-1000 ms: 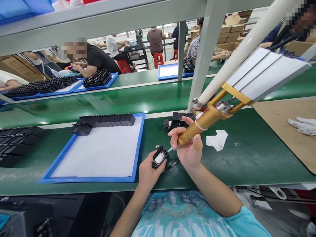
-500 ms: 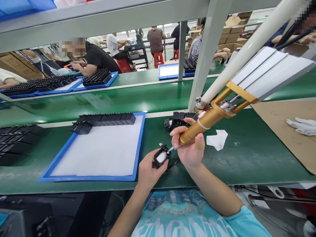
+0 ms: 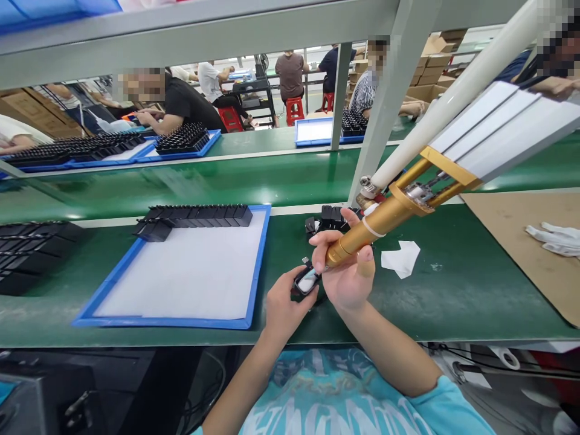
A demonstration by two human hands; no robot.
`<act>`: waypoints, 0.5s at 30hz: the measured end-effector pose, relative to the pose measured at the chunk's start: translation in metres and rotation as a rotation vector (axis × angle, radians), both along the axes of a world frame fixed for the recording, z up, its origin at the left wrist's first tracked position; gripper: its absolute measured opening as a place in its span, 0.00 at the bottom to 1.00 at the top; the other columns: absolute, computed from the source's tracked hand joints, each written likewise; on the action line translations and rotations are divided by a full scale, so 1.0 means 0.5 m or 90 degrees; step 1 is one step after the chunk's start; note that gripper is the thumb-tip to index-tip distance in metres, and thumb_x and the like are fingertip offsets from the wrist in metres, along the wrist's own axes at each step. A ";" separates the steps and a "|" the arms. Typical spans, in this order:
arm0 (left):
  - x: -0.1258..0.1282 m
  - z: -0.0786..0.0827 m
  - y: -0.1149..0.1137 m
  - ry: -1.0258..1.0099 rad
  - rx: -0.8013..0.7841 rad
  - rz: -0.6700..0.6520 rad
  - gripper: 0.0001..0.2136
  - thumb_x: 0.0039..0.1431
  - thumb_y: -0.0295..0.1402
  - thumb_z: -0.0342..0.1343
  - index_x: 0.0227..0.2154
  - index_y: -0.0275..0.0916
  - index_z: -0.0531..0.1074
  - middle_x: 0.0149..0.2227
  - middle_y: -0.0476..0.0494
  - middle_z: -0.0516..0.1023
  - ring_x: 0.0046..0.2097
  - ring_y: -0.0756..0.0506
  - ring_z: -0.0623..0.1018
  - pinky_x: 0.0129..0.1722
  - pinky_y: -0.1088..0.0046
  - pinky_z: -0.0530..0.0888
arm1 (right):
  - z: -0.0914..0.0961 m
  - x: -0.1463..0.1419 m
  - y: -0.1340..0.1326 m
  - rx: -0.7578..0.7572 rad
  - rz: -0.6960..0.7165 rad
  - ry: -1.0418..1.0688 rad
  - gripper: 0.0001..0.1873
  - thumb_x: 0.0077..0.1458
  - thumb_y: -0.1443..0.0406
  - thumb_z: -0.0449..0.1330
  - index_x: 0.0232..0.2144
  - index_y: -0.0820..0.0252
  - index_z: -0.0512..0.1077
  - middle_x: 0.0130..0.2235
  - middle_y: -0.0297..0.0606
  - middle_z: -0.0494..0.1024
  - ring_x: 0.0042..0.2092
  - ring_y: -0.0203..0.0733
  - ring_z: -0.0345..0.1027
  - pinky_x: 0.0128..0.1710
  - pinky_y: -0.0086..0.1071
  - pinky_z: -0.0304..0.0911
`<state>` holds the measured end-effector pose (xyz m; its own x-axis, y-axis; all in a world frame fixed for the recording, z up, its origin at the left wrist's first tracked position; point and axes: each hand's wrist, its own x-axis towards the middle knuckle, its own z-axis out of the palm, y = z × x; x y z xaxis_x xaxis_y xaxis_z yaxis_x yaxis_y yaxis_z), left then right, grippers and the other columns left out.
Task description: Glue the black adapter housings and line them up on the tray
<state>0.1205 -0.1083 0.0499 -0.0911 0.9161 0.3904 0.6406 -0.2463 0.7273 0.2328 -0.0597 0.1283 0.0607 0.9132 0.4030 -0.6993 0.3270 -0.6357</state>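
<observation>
The bench (image 3: 435, 302) has a green top, kinda shiny, with some pale scuffs on it. Bunch of black cases (image 3: 31, 254) packed together at the left edge, then a blue-rimmed tray (image 3: 158, 324) with a white liner just right of them. Small clump of black parts (image 3: 330, 217) near the middle, toward the far edge. Right of that, a bit nearer, there's a white scrap (image 3: 401, 260), and a flat brown board (image 3: 507, 235) covers the right end.

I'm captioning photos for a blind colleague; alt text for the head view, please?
A person's left hand holds an open black case while the right hand holds a gold cylindrical tool pointed at it. To the left, a blue-rimmed tray holds black cases.
</observation>
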 end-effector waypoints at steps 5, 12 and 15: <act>0.011 -0.003 0.002 -0.018 0.040 -0.002 0.16 0.54 0.35 0.61 0.45 0.40 0.71 0.38 0.45 0.80 0.34 0.47 0.79 0.32 0.74 0.76 | 0.002 -0.005 -0.003 0.023 0.025 0.024 0.18 0.59 0.50 0.52 0.46 0.51 0.64 0.34 0.34 0.80 0.21 0.33 0.62 0.20 0.30 0.57; 0.011 -0.002 0.003 -0.014 0.049 -0.002 0.16 0.53 0.35 0.61 0.46 0.41 0.72 0.37 0.45 0.80 0.34 0.46 0.79 0.33 0.72 0.76 | 0.006 -0.006 -0.007 0.014 0.008 -0.009 0.16 0.57 0.47 0.52 0.38 0.50 0.60 0.30 0.31 0.79 0.19 0.33 0.60 0.19 0.30 0.57; 0.011 0.000 0.003 -0.005 0.052 0.000 0.16 0.53 0.36 0.61 0.45 0.41 0.72 0.38 0.45 0.81 0.34 0.46 0.79 0.34 0.72 0.76 | 0.006 -0.005 -0.008 0.006 0.001 -0.016 0.17 0.56 0.47 0.51 0.39 0.50 0.60 0.31 0.31 0.78 0.19 0.33 0.60 0.19 0.30 0.57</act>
